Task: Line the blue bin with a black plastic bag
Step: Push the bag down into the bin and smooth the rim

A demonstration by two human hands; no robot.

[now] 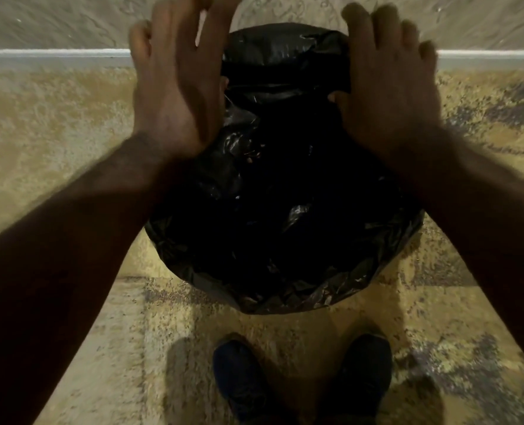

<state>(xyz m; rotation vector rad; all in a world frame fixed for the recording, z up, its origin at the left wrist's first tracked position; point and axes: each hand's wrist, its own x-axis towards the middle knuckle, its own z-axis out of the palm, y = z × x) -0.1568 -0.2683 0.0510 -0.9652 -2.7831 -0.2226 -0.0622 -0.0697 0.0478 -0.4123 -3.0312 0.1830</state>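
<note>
A black plastic bag [273,216] covers the bin completely, so none of the blue bin shows. The bag's rim is folded over the near edge, and its far part stands up as a stretched flap [285,56] between my hands. My left hand [174,81] is at the flap's left edge, fingers spread upward, thumb tip against the plastic. My right hand [386,87] is at the flap's right edge, with its fingers over the top and its thumb pressed on the front. Both hands are blurred.
The bin stands on a mottled yellow-brown floor [70,133], close to a wall with a pale skirting strip [55,55]. My two dark shoes [242,381] are just in front of the bin.
</note>
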